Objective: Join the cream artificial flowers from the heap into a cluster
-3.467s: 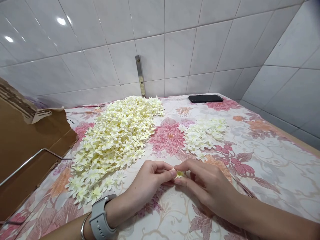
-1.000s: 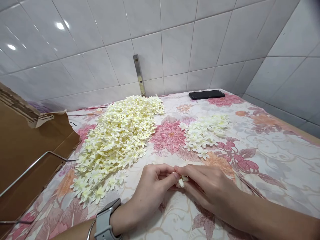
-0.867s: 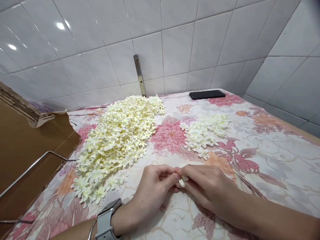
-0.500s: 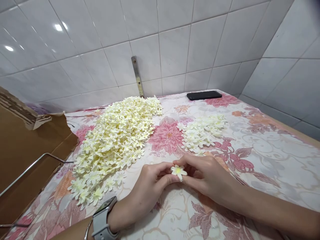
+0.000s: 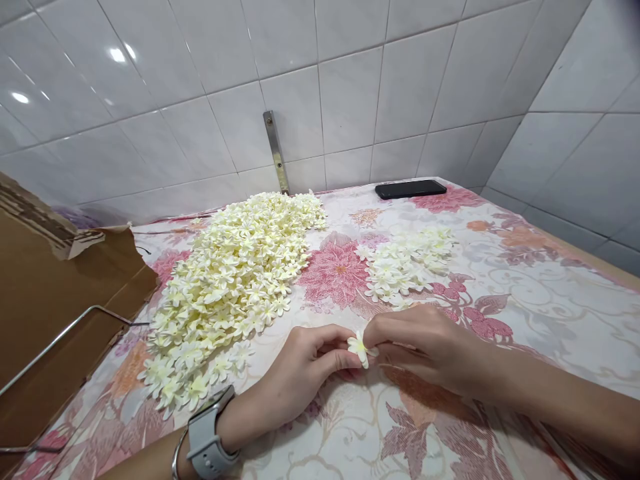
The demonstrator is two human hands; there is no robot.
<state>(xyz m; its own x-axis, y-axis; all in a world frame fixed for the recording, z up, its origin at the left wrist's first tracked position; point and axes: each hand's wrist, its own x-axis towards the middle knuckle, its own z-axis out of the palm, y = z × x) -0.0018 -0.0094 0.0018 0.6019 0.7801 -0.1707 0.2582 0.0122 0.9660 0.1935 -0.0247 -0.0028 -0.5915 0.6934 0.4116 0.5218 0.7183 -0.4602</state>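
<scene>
A single white artificial flower (image 5: pixel 359 348) with a pale yellow centre is between my two hands, above the cloth in the lower middle. My left hand (image 5: pixel 313 363) pinches it from the left, thumb below and index finger above. From the right, the closed fingertips of my right hand (image 5: pixel 425 340) hold the flower's edge, its other fingers curled under. The flower's back and stem side are hidden. A large heap of similar flowers (image 5: pixel 240 267) lies beyond my left hand. Past my right hand is a smaller pile of white flowers (image 5: pixel 410 263).
A floral tablecloth (image 5: pixel 345 440) covers the table. A black phone (image 5: pixel 410 189) lies near the tiled wall (image 5: pixel 350 100). A torn cardboard box (image 5: pixel 65 300) with a bent metal rod (image 5: pixel 65 340) stands at the left. A metal strip (image 5: pixel 276 150) rises behind the heap.
The flower was half hidden between my fingers; it came into view facing up, then turned to a tilt. My right hand has drawn slightly right, its fingers closing more.
</scene>
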